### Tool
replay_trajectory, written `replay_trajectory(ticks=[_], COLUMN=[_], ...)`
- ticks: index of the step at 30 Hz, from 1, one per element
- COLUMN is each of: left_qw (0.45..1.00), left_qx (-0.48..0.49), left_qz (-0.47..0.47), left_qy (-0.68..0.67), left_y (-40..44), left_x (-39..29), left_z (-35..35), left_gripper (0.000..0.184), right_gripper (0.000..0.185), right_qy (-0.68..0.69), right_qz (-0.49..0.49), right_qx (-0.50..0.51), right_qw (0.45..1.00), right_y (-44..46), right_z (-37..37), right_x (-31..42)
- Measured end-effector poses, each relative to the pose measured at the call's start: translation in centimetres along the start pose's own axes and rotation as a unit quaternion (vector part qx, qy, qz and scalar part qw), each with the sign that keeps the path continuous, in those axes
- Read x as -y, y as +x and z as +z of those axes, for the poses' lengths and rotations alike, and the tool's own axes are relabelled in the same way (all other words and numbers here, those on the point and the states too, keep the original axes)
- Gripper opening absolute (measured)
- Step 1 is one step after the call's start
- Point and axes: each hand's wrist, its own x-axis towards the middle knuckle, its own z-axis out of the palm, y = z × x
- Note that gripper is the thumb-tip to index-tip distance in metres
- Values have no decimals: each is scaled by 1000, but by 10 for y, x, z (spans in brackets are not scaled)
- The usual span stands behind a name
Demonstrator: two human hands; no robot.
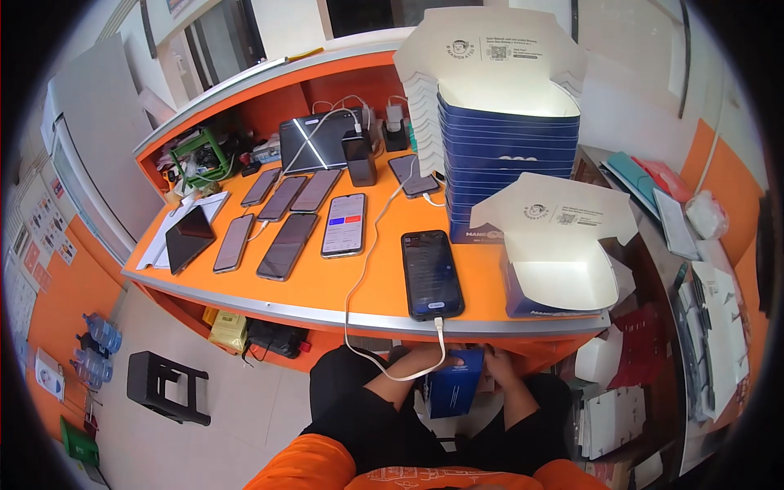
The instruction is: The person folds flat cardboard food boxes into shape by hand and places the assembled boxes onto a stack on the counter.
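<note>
Below the counter's front edge, a blue box (454, 384) is held between my two hands over my lap. My left hand (425, 359) is at its left side, partly behind the white cable, with the fingers closed on the box. Round its right side closes my right hand (500, 365). On the orange counter above stands a tall stack of nested blue boxes (510, 147) with white lids raised. In front of the stack sits a single open box (559, 273), white inside. A black phone (433, 273) with a cable plugged in lies left of it.
Several phones (287, 245) and a tilted tablet (189, 238) lie on the counter (376, 294). A monitor (314, 140) and green basket (204, 157) stand at its back. A black stool (167, 388) is on the floor at left. Folders and flat cartons (621, 420) fill the right side.
</note>
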Motion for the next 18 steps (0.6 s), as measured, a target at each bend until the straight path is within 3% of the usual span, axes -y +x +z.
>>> replay_trajectory(ticks=[5, 8, 11, 14, 18], left_qw=[999, 992, 992, 992, 995], left_qx=[10, 71, 84, 88, 66], left_qz=[19, -56, -57, -84, -74], left_qy=[28, 92, 75, 17, -25], left_y=[-5, -3, -2, -7, -15], left_x=[-6, -5, 1, -9, -34], left_z=[-8, -11, -9, -18, -31], left_gripper=[38, 39, 42, 43, 42], right_gripper=[30, 29, 27, 21, 18], right_qy=[95, 179, 144, 156, 310], right_qz=[-20, -18, 8, 117, 101], right_qx=[64, 109, 111, 172, 85], right_qw=[993, 978, 983, 966, 942], right_y=[-17, -7, -11, -6, -6], right_z=[-10, -7, -22, -31, -30], right_x=[45, 24, 35, 32, 18])
